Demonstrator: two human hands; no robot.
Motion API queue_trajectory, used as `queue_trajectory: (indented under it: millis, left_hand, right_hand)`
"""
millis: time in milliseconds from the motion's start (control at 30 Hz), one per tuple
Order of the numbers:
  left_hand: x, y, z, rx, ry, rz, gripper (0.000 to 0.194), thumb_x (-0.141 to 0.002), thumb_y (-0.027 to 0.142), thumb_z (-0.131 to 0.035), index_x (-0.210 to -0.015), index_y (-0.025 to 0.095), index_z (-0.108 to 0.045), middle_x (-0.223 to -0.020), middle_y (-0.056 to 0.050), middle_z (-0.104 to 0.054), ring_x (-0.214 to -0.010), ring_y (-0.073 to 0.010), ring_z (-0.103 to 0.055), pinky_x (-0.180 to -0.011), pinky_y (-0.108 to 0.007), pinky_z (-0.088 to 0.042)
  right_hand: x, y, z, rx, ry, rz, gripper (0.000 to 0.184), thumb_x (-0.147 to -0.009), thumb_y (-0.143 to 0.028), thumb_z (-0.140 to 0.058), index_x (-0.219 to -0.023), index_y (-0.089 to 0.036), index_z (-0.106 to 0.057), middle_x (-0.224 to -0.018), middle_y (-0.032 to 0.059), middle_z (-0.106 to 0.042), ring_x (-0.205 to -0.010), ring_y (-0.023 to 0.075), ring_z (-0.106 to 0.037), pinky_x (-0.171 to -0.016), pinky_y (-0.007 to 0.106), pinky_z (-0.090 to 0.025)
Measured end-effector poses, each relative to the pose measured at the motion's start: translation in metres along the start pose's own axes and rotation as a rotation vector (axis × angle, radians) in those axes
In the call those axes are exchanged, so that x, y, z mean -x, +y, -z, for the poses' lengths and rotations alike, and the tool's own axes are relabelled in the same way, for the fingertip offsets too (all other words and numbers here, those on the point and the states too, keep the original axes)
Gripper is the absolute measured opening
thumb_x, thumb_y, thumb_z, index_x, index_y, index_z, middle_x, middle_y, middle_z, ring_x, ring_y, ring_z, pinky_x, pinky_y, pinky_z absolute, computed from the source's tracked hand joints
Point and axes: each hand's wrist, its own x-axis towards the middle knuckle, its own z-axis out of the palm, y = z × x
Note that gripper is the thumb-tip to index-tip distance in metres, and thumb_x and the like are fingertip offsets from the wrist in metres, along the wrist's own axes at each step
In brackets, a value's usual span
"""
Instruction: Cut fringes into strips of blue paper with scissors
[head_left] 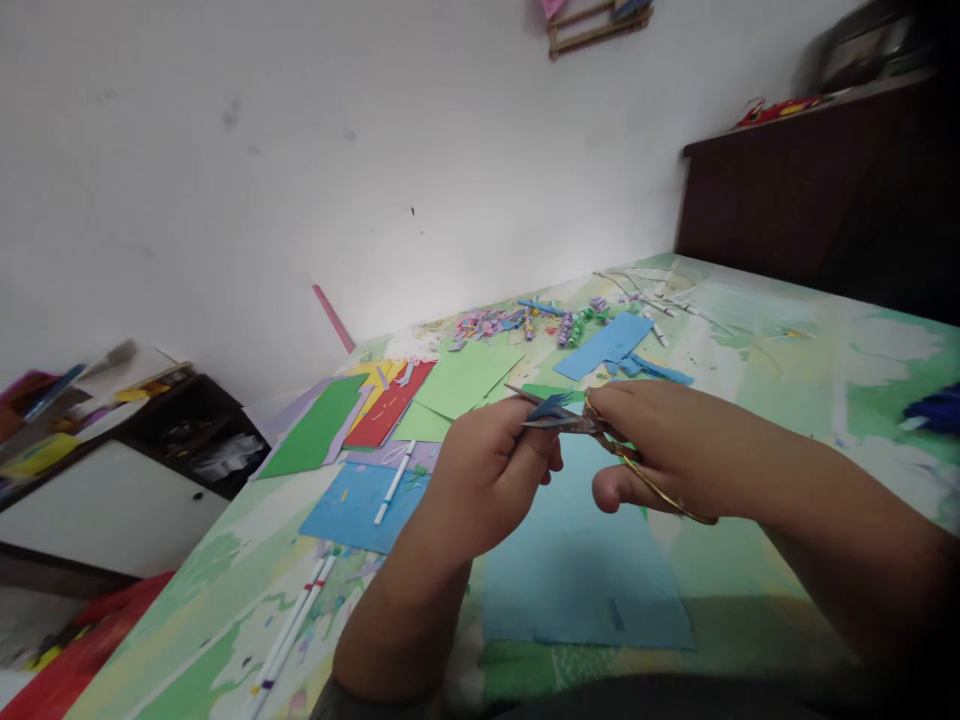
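My right hand [652,440] is closed on a pair of scissors [574,424] with gold-coloured handles. The parted blades point left, around a small piece of blue paper [553,407] with fringed ends. My left hand [495,465] pinches that blue paper close to the blades. Below both hands a light blue sheet [585,580] lies flat on the table, with a small dark blue scrap [616,614] near its front edge. Just beyond my right hand are a blue paper strip [606,345] and a fringed blue piece [652,368].
Green sheets [469,380], a red sheet [390,405] and a blue sheet [345,505] spread across the table's left half. White sticks [296,625] lie front left. Curled paper pieces [570,325] gather at the back by the wall. A dark cabinet [787,185] stands back right.
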Motion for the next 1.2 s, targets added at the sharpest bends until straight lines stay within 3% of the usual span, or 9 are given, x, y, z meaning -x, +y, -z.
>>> queue_trajectory:
  millis: [267,467,933,1200]
  left_hand:
    - [-0.001,0.002,0.002,0.142,-0.028,0.098,0.023,-0.082,0.015,-0.043,-0.061,0.016,-0.052,-0.053,0.004,-0.053,-0.045,-0.0056,-0.050,-0.047,-0.018,-0.041]
    - [-0.001,0.003,0.001,0.319,-0.043,0.187,0.021,-0.082,0.020,-0.044,-0.063,0.016,-0.052,-0.053,0.003,-0.054,-0.043,-0.0058,-0.050,-0.042,-0.017,-0.041]
    - [0.001,0.003,-0.007,0.213,0.004,0.146,0.026,-0.084,0.021,-0.042,-0.061,0.016,-0.053,-0.052,0.002,-0.054,-0.048,-0.0080,-0.052,-0.049,-0.021,-0.041]
    - [-0.001,0.004,-0.011,0.200,0.063,0.204,0.024,-0.082,0.021,-0.044,-0.060,0.017,-0.052,-0.051,0.003,-0.053,-0.046,-0.0078,-0.051,-0.047,-0.021,-0.040]
  right_hand:
    - [-0.004,0.000,0.000,0.133,0.024,-0.040,0.046,-0.071,-0.066,-0.046,-0.066,-0.021,-0.043,-0.063,0.0042,-0.054,-0.057,0.0187,-0.050,-0.049,0.026,-0.026]
    - [-0.004,0.002,0.003,0.104,0.046,-0.037,0.052,-0.065,-0.073,-0.045,-0.064,-0.022,-0.041,-0.060,0.0022,-0.052,-0.053,0.0171,-0.046,-0.047,0.026,-0.024]
    - [0.006,0.001,0.007,0.019,0.042,-0.016,0.049,-0.069,-0.069,-0.045,-0.073,-0.021,-0.042,-0.071,0.0043,-0.053,-0.061,0.0184,-0.048,-0.053,0.028,-0.030]
    - [0.008,0.004,0.007,0.028,0.066,-0.040,0.051,-0.067,-0.071,-0.046,-0.075,-0.020,-0.044,-0.072,0.0053,-0.053,-0.061,0.0188,-0.047,-0.053,0.028,-0.030]
